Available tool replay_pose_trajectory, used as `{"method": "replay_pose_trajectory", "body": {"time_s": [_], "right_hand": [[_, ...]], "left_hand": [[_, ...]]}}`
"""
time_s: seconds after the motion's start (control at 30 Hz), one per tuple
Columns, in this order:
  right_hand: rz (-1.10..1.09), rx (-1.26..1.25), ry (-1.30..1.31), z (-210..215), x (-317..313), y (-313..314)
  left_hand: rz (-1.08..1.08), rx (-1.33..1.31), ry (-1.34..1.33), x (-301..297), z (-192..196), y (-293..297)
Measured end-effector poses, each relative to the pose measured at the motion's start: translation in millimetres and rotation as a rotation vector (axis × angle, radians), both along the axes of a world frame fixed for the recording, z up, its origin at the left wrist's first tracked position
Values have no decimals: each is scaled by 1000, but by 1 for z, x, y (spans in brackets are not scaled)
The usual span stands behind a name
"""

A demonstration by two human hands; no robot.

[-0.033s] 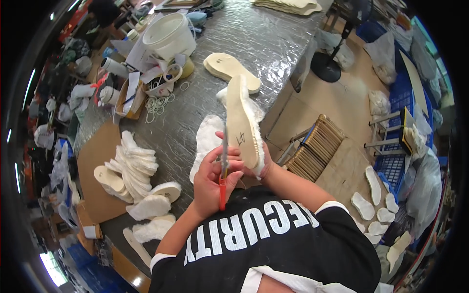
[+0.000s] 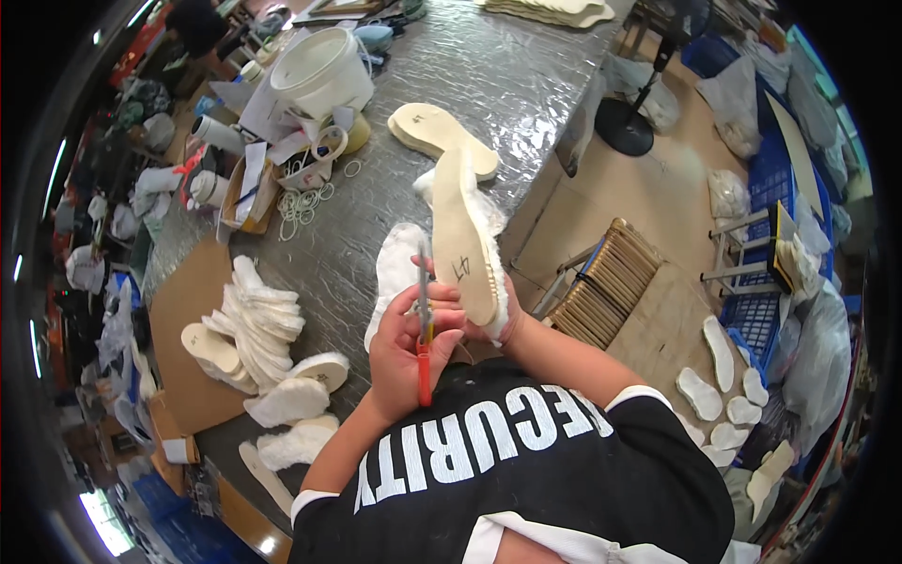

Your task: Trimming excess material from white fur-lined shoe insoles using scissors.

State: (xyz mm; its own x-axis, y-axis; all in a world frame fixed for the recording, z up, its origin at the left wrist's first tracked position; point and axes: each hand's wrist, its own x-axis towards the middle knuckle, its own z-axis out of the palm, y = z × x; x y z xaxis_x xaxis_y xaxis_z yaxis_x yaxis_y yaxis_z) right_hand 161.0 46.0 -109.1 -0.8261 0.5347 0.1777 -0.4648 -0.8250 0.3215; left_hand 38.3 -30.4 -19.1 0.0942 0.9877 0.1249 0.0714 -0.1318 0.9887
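One shiny tbl [image 2: 376, 188], cluttered rm [image 2: 601, 197], L fingers [image 2: 443, 293] gripping scissors [image 2: 425, 374], R fingers [image 2: 511, 299] clasping insole [image 2: 458, 216]

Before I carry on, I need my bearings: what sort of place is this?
Probably an insole or footwear workshop: a pile of fleecy insoles on the left, a long worktable with a shiny covering, and a red-handled cutting tool in the left hand.

Scissors [image 2: 424, 365] in left fingers [image 2: 443, 293] beside insole [image 2: 460, 230]
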Motion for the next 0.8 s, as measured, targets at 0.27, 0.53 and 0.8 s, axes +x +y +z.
{"method": "replay_pose_trajectory", "body": {"time_s": [0.27,0.53,0.8], "right_hand": [[39,-99,-155,-7,-4,0],[-489,129,-539,11,-8,-4],[-406,267,-491,24,-1,-10]], "left_hand": [[160,-204,-60,-1,7,0],[166,-24,47,-3,-3,15],[226,111,196,-9,-2,26]]}}
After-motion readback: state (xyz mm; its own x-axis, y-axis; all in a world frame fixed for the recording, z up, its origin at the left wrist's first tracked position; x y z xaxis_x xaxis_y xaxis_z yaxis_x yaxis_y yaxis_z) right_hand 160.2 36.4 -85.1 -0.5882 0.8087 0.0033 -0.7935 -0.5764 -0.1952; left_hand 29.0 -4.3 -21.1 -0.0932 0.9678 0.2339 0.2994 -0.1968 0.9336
